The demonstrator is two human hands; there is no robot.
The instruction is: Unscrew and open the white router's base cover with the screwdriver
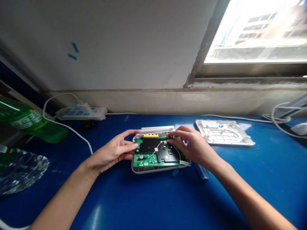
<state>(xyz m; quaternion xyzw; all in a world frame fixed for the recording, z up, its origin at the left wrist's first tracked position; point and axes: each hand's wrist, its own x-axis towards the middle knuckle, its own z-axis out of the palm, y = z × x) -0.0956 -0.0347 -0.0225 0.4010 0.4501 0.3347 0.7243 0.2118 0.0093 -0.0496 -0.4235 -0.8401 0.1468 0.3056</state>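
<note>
Green board (146, 161) rests between left hand (111, 152), right hand (194, 147).

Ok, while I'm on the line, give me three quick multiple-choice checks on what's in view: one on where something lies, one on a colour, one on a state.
1. Where does the white perforated plastic cover lie relative to the circuit board?
A) Left of it
B) Right of it
C) On top of it

2. What colour is the block at the board's far edge?
A) Red
B) Blue
C) Yellow

3. What state is the white plastic case in?
A) Open
B) Closed
C) Standing on end

1: B, it sits apart, further right.
2: C, it shows yellow.
3: A, the green board faces up in plain view.
</note>
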